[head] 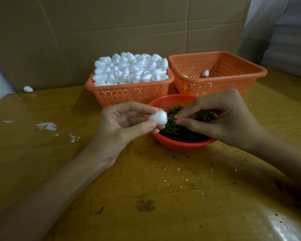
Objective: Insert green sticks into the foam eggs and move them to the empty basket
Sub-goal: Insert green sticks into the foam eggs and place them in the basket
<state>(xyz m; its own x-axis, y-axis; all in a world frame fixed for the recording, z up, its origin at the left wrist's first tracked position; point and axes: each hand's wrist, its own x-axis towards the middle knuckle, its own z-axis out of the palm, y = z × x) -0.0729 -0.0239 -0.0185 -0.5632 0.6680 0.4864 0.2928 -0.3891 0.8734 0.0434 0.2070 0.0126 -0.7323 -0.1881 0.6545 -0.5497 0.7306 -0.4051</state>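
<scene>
Both hands are held close together just above the table (146, 188), over the near-left rim of a round red basket (181, 145). A foam egg (157, 118) is gripped in the left hand (125, 122) between thumb and fingers. It is laid sideways with its blunt end turned toward 3 o'clock, so that this end is offered to the other hand. The right hand (215, 119) is closed in a fingertip pinch on a short green stick (169, 117), which is aimed at 9 o'clock and meets the egg's blunt end. How deep it is seated cannot be told. The work appears to be done directly above the pile of green sticks (181, 133) in the round basket, probably so that the next stick is within reach and a dropped one is caught. At 12 o'clock from the hands, a heaped orange basket (129, 91) of plain eggs is set as the supply. Just beside it, at 1 o'clock, a second orange basket (215, 80) is placed as the destination. Only one finished egg (206, 73) is clearly seen inside it, with perhaps another behind its wall, so the task is judged to be near its start. A loose egg (28, 89) is left at 10 o'clock by the cardboard sheet (111, 23), and foam crumbs (47, 126) are scattered at 9 o'clock.
</scene>
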